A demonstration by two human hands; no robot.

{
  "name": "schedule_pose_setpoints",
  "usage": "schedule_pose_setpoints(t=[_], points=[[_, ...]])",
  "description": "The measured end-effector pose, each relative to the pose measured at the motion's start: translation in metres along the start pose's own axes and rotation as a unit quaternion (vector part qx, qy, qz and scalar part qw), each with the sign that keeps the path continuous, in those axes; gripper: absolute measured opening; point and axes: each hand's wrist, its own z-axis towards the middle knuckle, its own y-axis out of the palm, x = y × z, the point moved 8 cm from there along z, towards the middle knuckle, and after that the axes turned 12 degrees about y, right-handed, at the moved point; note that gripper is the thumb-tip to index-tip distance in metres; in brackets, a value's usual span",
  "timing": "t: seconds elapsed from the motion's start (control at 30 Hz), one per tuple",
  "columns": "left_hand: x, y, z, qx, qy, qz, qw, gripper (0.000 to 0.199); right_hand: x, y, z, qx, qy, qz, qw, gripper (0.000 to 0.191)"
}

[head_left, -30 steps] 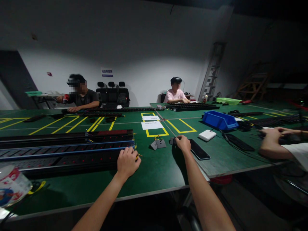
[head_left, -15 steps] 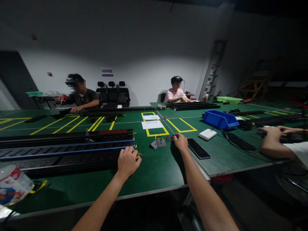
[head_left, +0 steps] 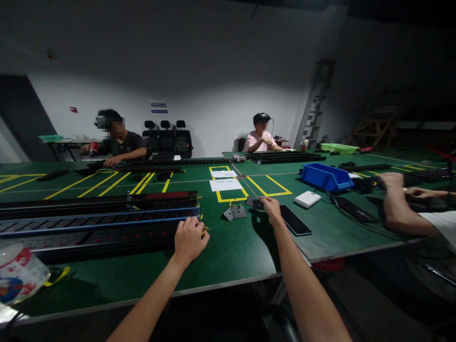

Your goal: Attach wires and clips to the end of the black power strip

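Observation:
My left hand (head_left: 190,239) is closed over the right end of a long black rail (head_left: 135,234) with a row of red dots. A short yellow wire end (head_left: 206,230) sticks out beside its fingers. Between the thumb and fingers of my right hand (head_left: 272,210) is a small black plate (head_left: 258,204), raised slightly off the green table. Another dark plate (head_left: 250,201) lies just left of it. Nearer the middle, several small dark plates with holes (head_left: 235,213) lie on the table. A black phone (head_left: 295,221) is beside my right wrist.
More long rails with blue edges (head_left: 107,221) lie at the left, behind a printed paper tub (head_left: 21,275). To the right are a white box (head_left: 307,199), a blue bin (head_left: 326,177) and a co-worker's arms (head_left: 402,209). Two other people sit across the table (head_left: 228,256).
My right hand has lifted a small black plate from the table and drawn it slightly toward me. My left hand stays on the rail's end.

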Motion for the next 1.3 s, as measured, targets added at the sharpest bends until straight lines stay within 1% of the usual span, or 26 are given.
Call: schedule_pose_setpoints(t=[0.1, 0.17, 0.23, 0.3, 0.4, 0.5, 0.63, 0.77, 0.83, 1.0, 1.2, 1.3], points=[[0.000, 0.001, 0.000, -0.002, 0.002, 0.002, 1.000, 0.021, 0.003, 0.009, -0.006, -0.068, 0.019, 0.035, 0.997, 0.032], [0.000, 0.001, 0.000, -0.004, 0.004, 0.004, 1.000, 0.021, 0.004, 0.011, -0.008, -0.081, 0.025, 0.025, 0.996, 0.032], [0.000, 0.001, 0.000, -0.007, 0.005, 0.008, 1.000, 0.021, 0.004, 0.009, -0.007, -0.069, 0.015, -0.009, 0.997, 0.032], [0.000, 0.002, 0.000, -0.009, 0.005, 0.011, 1.000, 0.021, 0.001, 0.007, -0.006, -0.050, -0.011, -0.064, 0.997, 0.031], [0.000, 0.002, 0.001, -0.010, 0.004, 0.011, 1.000, 0.022, -0.002, 0.004, -0.004, -0.017, -0.048, -0.157, 0.986, 0.024], [0.000, 0.001, 0.001, -0.008, 0.004, 0.007, 1.000, 0.022, -0.002, 0.004, -0.003, -0.004, -0.056, -0.209, 0.976, 0.017], [0.000, 0.000, 0.001, -0.007, 0.005, 0.002, 1.000, 0.022, 0.001, 0.006, -0.005, -0.009, -0.052, -0.234, 0.971, 0.012], [0.000, 0.000, 0.001, -0.006, 0.004, 0.002, 1.000, 0.022, 0.002, 0.008, -0.006, -0.020, -0.048, -0.224, 0.973, 0.007], [0.000, 0.000, 0.001, -0.004, 0.004, 0.001, 1.000, 0.022, 0.001, 0.010, -0.008, -0.027, -0.056, -0.238, 0.969, 0.008], [0.000, -0.001, 0.001, 0.003, 0.004, 0.005, 1.000, 0.022, 0.001, 0.021, -0.012, -0.058, -0.068, -0.305, 0.948, 0.016], [0.000, 0.000, 0.001, 0.002, 0.005, 0.009, 1.000, 0.022, 0.000, 0.025, -0.012, -0.058, -0.102, -0.305, 0.945, 0.015], [0.000, 0.001, 0.001, -0.003, 0.003, 0.011, 1.000, 0.022, 0.000, 0.025, -0.011, -0.064, -0.107, -0.296, 0.947, 0.015]])
